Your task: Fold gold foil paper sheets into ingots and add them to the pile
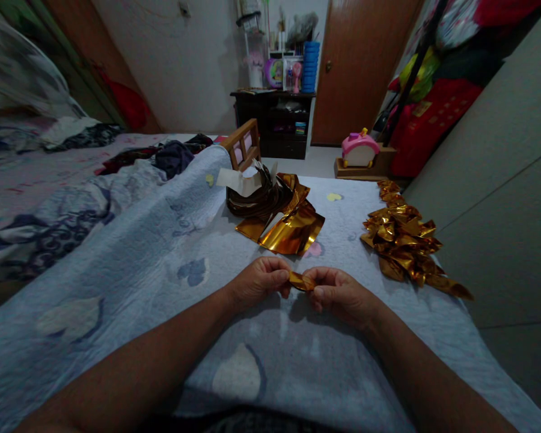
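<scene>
A small folded piece of gold foil paper (302, 281) is stretched between my two hands, low over the bed. My left hand (264, 278) pinches its left end between thumb and fingers. At the other end, my right hand (336, 290) has the same piece pinched. Just beyond the hands lies a stack of gold foil sheets (293, 231), with a curled dark bundle and white paper at its back left. Off to the right sits a heap of folded gold foil pieces (401, 240).
A light blue bedspread (153, 325) with heart shapes lies under everything. Rumpled clothes (171, 157) rest at the left. A dark cabinet (273, 120), a brown door (360, 66) and a pink toy (359, 149) stand at the far side. A pale panel (491, 198) borders the right.
</scene>
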{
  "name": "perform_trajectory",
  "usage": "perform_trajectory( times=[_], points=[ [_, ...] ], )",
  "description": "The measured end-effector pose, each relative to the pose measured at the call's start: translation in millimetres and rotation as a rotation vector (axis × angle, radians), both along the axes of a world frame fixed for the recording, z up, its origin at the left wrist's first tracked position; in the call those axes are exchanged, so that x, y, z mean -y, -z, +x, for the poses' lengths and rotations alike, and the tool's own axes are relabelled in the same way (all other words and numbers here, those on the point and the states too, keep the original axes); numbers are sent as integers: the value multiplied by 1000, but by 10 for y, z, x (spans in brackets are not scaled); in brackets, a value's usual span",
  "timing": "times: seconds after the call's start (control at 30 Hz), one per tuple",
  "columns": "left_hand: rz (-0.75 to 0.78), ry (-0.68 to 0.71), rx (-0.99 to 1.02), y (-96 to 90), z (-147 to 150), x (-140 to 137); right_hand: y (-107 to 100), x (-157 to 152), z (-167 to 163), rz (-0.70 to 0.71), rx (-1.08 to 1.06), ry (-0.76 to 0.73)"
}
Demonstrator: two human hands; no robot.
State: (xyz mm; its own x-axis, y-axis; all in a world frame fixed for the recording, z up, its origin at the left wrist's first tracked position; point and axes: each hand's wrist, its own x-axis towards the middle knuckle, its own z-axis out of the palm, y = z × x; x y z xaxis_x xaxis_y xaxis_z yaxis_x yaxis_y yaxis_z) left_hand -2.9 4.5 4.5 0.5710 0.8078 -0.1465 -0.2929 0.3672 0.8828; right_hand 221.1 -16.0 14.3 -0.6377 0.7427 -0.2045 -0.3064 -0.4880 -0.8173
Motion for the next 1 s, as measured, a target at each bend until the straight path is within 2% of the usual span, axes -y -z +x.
perform_trajectory(
  times=[0.3,0.53,1.0],
  points=[
    [-50,45,1,-9,-36,-2,10,-9,21,-22,-10,36],
    [-27,6,-17,-33,-27,3,-22,-2,25,-34,-25,48],
    [2,44,-71,-24,-43,1,30,-9,26,36,36,29]
  ],
)
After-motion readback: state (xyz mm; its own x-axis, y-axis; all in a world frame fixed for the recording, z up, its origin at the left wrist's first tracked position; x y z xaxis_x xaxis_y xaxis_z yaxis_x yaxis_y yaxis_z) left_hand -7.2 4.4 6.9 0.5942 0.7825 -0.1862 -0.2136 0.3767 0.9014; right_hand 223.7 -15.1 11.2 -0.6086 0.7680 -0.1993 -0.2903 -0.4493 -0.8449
